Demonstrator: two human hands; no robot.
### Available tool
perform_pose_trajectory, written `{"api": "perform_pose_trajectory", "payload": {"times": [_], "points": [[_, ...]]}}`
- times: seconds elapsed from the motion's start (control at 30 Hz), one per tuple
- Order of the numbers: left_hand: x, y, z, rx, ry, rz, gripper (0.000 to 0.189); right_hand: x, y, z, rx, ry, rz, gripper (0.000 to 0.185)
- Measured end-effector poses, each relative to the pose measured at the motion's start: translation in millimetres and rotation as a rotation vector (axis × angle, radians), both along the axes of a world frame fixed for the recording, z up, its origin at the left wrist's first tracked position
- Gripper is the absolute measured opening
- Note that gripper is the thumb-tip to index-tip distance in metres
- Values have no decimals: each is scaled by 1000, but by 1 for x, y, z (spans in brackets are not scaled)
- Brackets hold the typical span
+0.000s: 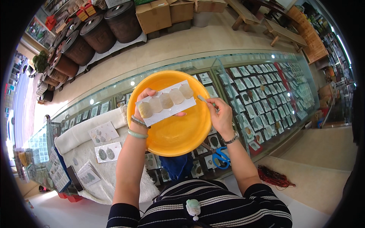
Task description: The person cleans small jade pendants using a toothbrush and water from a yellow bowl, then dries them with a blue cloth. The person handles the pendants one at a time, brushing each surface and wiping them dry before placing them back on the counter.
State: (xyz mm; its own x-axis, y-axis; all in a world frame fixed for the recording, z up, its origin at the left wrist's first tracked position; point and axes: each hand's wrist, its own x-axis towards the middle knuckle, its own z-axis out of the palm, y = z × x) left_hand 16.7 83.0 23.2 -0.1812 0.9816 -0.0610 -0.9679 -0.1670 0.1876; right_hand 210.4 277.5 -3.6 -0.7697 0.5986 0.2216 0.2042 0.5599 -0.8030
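Observation:
My left hand [146, 93] holds a white card [171, 112] from its left end, thumb on top and fingers beneath. Several pale, translucent stone pendants [166, 100] sit in a row on the card, each with a small red mark or thread at its top. Card and pendants are above a yellow plastic basin [171, 142]. At the basin's right rim, my right hand [221, 112] grips a small brush-like tool [202, 98], its pale end pointing toward the card without touching it. The tool's handle is mostly hidden by my fingers.
The basin rests on a glass display case [222, 67] full of carded stones. Blue-handled scissors [221, 158] and a dark blue cloth [177, 166] lie near me. Left, a white fleecy cloth [114, 182] bears more carded pendants [107, 153]. Dark lidded jars [98, 32] stand beyond.

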Motion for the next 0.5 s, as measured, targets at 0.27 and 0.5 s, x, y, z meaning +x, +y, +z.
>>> {"api": "perform_pose_trajectory", "payload": {"times": [0.27,0.5], "points": [[-7,1,-4,58,-42,-30,65,24,-29,14,31,-54,28,12],[-8,-13,-7,102,-23,25,65,6,-46,26,651,-249,211,15]]}}
